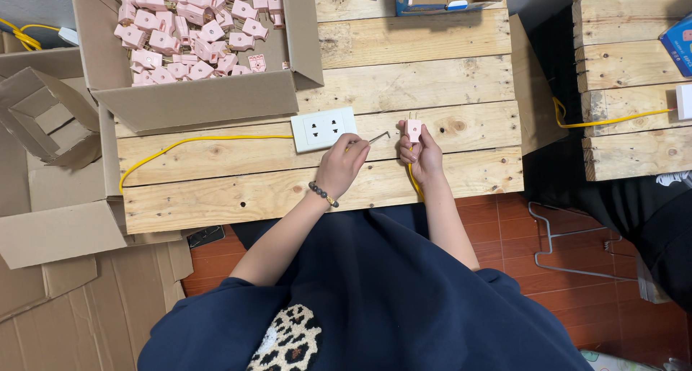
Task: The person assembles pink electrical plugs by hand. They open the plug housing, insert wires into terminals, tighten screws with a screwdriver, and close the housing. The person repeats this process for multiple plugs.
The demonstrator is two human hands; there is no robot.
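Pink adapter plugs and a white socket plate on a plank tabletop.
Left of the white socket plate (324, 129): cardboard box (194, 97) heaped with pink plugs (194, 32), yellow cable (209, 138) trailing. Just right of the plate: left hand (342, 163), grip pinching a small metal key (378, 136); further right, right hand (420, 153), grip clenched around one pink adapter (413, 130), held upright.
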